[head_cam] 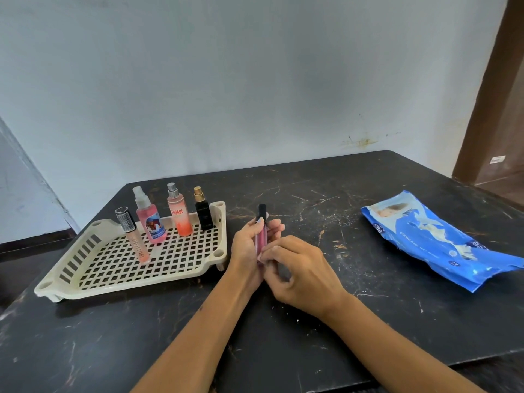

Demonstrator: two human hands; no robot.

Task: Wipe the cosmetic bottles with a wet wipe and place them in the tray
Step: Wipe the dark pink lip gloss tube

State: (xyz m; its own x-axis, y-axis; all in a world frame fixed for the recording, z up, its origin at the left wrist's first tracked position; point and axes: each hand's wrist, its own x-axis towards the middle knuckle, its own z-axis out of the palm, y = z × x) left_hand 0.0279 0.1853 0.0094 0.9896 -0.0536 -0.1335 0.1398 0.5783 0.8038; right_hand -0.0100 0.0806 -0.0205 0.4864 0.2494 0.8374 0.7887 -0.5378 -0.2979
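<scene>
Left hand (249, 245) grips pink tube (261, 239) (upright); right hand (300, 268) pinches base.

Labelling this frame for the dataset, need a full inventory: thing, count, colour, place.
tray: 1, cream, left on table.
spray bottles: 2, pink and peach, upright at the tray's back.
perfume bottle: 1, black with gold top, upright in the tray's back right corner.
gloss tube: 1, peach with dark cap, upright in the tray, front of the row.
pink tube: 1, pink with black cap, held at centre.
wipes pack: 1, blue, right on table.
table: 1, black, marbled.
left hand: grips the pink tube.
right hand: at the tube's lower end; a wipe isn't clearly visible.
</scene>
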